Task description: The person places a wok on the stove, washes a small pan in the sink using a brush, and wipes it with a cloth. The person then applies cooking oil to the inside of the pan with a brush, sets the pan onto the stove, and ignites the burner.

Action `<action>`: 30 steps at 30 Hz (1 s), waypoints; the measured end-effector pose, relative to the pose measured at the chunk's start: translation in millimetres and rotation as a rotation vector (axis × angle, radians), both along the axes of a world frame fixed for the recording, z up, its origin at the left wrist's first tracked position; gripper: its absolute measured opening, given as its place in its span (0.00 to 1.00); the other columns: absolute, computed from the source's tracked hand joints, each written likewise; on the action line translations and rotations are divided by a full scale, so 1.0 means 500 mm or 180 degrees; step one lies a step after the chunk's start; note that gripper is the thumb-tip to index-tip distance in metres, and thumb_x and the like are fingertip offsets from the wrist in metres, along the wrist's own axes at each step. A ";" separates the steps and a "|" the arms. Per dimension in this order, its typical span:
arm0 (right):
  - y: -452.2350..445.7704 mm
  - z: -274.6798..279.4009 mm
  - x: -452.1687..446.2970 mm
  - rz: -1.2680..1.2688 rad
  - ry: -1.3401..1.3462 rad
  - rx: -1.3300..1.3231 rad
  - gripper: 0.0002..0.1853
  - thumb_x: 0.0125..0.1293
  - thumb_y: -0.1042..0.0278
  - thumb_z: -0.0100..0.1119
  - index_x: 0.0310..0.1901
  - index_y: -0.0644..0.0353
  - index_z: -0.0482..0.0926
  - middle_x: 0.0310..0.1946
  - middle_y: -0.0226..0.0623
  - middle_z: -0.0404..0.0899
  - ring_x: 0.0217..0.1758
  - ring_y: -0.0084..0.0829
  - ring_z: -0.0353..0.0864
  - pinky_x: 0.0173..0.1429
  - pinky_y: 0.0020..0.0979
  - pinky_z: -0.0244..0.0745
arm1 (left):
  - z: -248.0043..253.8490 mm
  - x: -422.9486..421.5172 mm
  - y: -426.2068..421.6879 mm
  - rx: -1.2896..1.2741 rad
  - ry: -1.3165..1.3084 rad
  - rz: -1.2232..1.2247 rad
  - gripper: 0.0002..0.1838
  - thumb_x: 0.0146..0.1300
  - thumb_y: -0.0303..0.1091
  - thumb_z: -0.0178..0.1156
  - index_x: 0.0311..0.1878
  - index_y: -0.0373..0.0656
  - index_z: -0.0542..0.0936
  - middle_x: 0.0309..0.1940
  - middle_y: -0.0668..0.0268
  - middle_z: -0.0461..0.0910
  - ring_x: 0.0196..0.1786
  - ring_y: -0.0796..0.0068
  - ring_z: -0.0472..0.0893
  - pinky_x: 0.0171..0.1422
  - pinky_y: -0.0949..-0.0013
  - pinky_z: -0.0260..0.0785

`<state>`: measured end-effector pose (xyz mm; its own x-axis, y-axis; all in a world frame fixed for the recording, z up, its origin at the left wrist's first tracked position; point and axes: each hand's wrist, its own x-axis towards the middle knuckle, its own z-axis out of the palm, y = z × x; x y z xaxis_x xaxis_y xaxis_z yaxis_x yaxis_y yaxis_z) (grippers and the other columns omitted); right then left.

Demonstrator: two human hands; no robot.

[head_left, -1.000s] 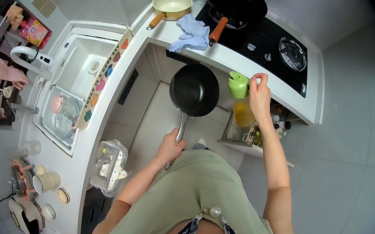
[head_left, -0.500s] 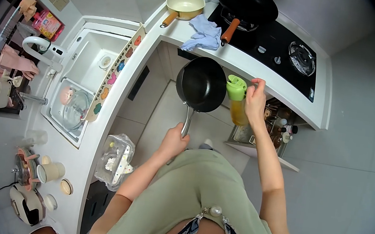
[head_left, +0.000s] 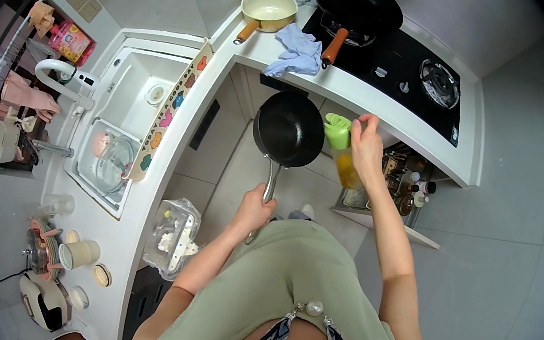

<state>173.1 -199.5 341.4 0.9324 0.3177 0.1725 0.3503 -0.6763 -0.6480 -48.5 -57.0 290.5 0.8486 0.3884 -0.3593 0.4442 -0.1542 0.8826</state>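
My left hand (head_left: pixel 254 209) is wrapped round the metal handle of a small black saucepan (head_left: pixel 289 129), held in mid-air in front of me. The pan's dark inside faces up, and I see nothing in it. To its right, my right hand (head_left: pixel 367 147) grips an oil bottle (head_left: pixel 338 132) with a green top and yellow liquid in its clear body. The bottle's green top is close to the pan's right rim. My fingers partly cover the bottle's handle side.
An open drawer (head_left: pixel 408 189) with several jars juts out below the counter on the right. Ahead, a black wok (head_left: pixel 358 5) stands on the gas stove (head_left: pixel 404 74), beside a blue cloth (head_left: pixel 295 51) and a cream pan (head_left: pixel 268 11). The sink (head_left: pixel 136 74) lies left, near a plastic-lined bin (head_left: pixel 172 238).
The saucepan has lowered slightly toward me. The bottle has shifted a little, its green top tipping more toward the pan. Both hands keep their holds.
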 end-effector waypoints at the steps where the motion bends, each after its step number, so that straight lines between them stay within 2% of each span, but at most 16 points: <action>1: 0.001 0.004 -0.004 0.0081 0.0024 -0.0025 0.11 0.66 0.61 0.42 0.44 0.58 0.62 0.19 0.52 0.75 0.27 0.56 0.75 0.34 0.50 0.67 | -0.003 0.001 0.000 -0.0018 -0.0004 -0.0007 0.07 0.55 0.27 0.54 0.28 0.36 0.66 0.12 0.65 0.70 0.12 0.77 0.70 0.15 0.71 0.62; 7: -0.005 0.006 -0.011 0.0153 -0.0053 -0.0061 0.12 0.67 0.57 0.41 0.42 0.57 0.64 0.20 0.50 0.75 0.28 0.55 0.75 0.35 0.47 0.68 | -0.021 0.012 0.010 -0.0652 0.0072 0.0010 0.05 0.55 0.27 0.53 0.31 0.37 0.67 0.12 0.66 0.69 0.12 0.78 0.69 0.15 0.72 0.62; 10: -0.031 0.038 -0.008 0.0049 0.0393 0.0358 0.15 0.68 0.53 0.39 0.41 0.57 0.66 0.17 0.42 0.73 0.25 0.47 0.75 0.34 0.40 0.70 | -0.034 0.010 0.015 -0.0958 0.0084 0.0012 0.05 0.55 0.27 0.53 0.32 0.38 0.68 0.12 0.67 0.70 0.11 0.79 0.69 0.15 0.73 0.61; 13: -0.119 0.028 0.034 -0.0280 0.1187 0.1489 0.18 0.69 0.50 0.35 0.40 0.58 0.68 0.17 0.32 0.69 0.21 0.32 0.71 0.32 0.31 0.68 | -0.041 0.005 0.024 -0.1452 0.0218 0.0072 0.07 0.56 0.27 0.54 0.36 0.40 0.67 0.14 0.70 0.68 0.12 0.80 0.67 0.14 0.74 0.60; 14: -0.161 0.042 0.042 -0.0435 0.1289 0.1722 0.20 0.69 0.50 0.32 0.38 0.57 0.70 0.18 0.26 0.65 0.19 0.21 0.63 0.28 0.24 0.63 | -0.036 0.003 0.025 -0.1597 0.0338 0.0121 0.08 0.57 0.27 0.55 0.37 0.41 0.67 0.14 0.70 0.68 0.12 0.80 0.67 0.14 0.75 0.61; 15: -0.218 0.050 0.057 -0.0448 0.1734 0.2203 0.18 0.69 0.53 0.33 0.41 0.56 0.70 0.17 0.27 0.63 0.16 0.19 0.60 0.24 0.21 0.59 | -0.043 -0.006 0.027 -0.1743 0.0309 0.0214 0.08 0.58 0.28 0.55 0.38 0.41 0.67 0.14 0.71 0.66 0.12 0.81 0.66 0.14 0.75 0.61; 17: -0.328 0.082 0.070 -0.0489 0.1767 0.2538 0.16 0.68 0.57 0.34 0.43 0.58 0.69 0.15 0.26 0.61 0.15 0.18 0.58 0.22 0.21 0.58 | -0.060 -0.024 0.035 -0.1766 0.0393 0.0300 0.07 0.58 0.28 0.55 0.34 0.44 0.65 0.13 0.72 0.65 0.12 0.82 0.65 0.13 0.75 0.60; 18: -0.376 0.103 0.071 -0.0639 0.1825 0.2610 0.14 0.67 0.62 0.35 0.45 0.60 0.67 0.16 0.26 0.63 0.15 0.19 0.60 0.23 0.22 0.61 | -0.056 -0.029 0.033 -0.1847 0.0380 0.0390 0.08 0.59 0.28 0.55 0.33 0.44 0.65 0.13 0.72 0.64 0.12 0.82 0.64 0.13 0.75 0.59; 19: -0.431 0.105 0.074 -0.0725 0.1789 0.2686 0.13 0.65 0.67 0.38 0.48 0.59 0.67 0.18 0.27 0.66 0.19 0.19 0.64 0.28 0.22 0.64 | -0.055 -0.036 0.031 -0.1779 0.0295 0.0384 0.07 0.59 0.27 0.55 0.33 0.45 0.65 0.13 0.72 0.63 0.11 0.82 0.64 0.13 0.76 0.58; 21: -0.527 0.107 0.084 -0.1138 0.1852 0.1933 0.16 0.62 0.72 0.41 0.52 0.59 0.64 0.21 0.29 0.69 0.24 0.20 0.69 0.36 0.22 0.67 | -0.060 -0.048 0.030 -0.1753 0.0262 0.0478 0.06 0.59 0.27 0.54 0.32 0.45 0.66 0.12 0.72 0.63 0.11 0.82 0.63 0.12 0.77 0.58; 22: -0.575 0.089 0.090 -0.1166 0.2015 0.1886 0.21 0.60 0.75 0.43 0.56 0.60 0.61 0.25 0.33 0.74 0.29 0.21 0.72 0.41 0.22 0.67 | -0.058 -0.053 0.029 -0.1666 0.0326 0.0538 0.06 0.59 0.27 0.54 0.32 0.45 0.66 0.12 0.72 0.63 0.11 0.82 0.63 0.13 0.77 0.58; 24: -0.658 0.008 0.108 -0.1334 0.2002 0.1515 0.22 0.59 0.77 0.42 0.57 0.60 0.59 0.26 0.35 0.76 0.30 0.23 0.74 0.40 0.24 0.68 | -0.048 -0.052 0.018 -0.1597 0.0404 0.0720 0.06 0.59 0.27 0.54 0.32 0.46 0.65 0.13 0.73 0.62 0.11 0.83 0.63 0.13 0.78 0.58; 25: -0.702 -0.050 0.117 -0.1406 0.2004 0.1331 0.23 0.59 0.78 0.42 0.58 0.59 0.58 0.26 0.36 0.77 0.30 0.24 0.75 0.39 0.24 0.69 | -0.041 -0.051 0.012 -0.1610 0.0431 0.0839 0.06 0.59 0.27 0.53 0.32 0.46 0.65 0.13 0.73 0.62 0.11 0.83 0.63 0.13 0.78 0.58; 27: -0.805 -0.206 0.146 -0.1631 0.2073 0.1048 0.28 0.57 0.79 0.49 0.59 0.49 0.58 0.29 0.33 0.77 0.31 0.23 0.74 0.34 0.28 0.69 | -0.026 -0.043 -0.004 -0.1701 0.0483 0.1087 0.06 0.59 0.27 0.53 0.31 0.46 0.65 0.12 0.73 0.61 0.11 0.83 0.61 0.12 0.77 0.58; 29: -0.878 -0.333 0.165 -0.2021 0.2295 0.0661 0.30 0.56 0.80 0.51 0.60 0.50 0.57 0.28 0.33 0.77 0.29 0.26 0.75 0.29 0.33 0.72 | -0.026 -0.038 -0.019 -0.1761 0.0393 0.1223 0.07 0.59 0.27 0.53 0.30 0.47 0.65 0.12 0.73 0.61 0.10 0.82 0.61 0.12 0.77 0.58; 30: -0.907 -0.398 0.169 -0.2244 0.2397 0.0798 0.30 0.56 0.79 0.51 0.60 0.49 0.57 0.28 0.33 0.77 0.28 0.27 0.76 0.28 0.34 0.72 | -0.025 -0.035 -0.029 -0.1745 0.0395 0.1302 0.07 0.59 0.27 0.53 0.30 0.47 0.64 0.12 0.72 0.61 0.10 0.82 0.61 0.12 0.77 0.57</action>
<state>257.6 -653.0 142.3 0.7857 -0.3011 -0.5404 -0.6186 -0.3871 -0.6837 -65.8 -71.5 277.7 0.6126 0.4030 -0.6799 0.4743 0.5008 0.7241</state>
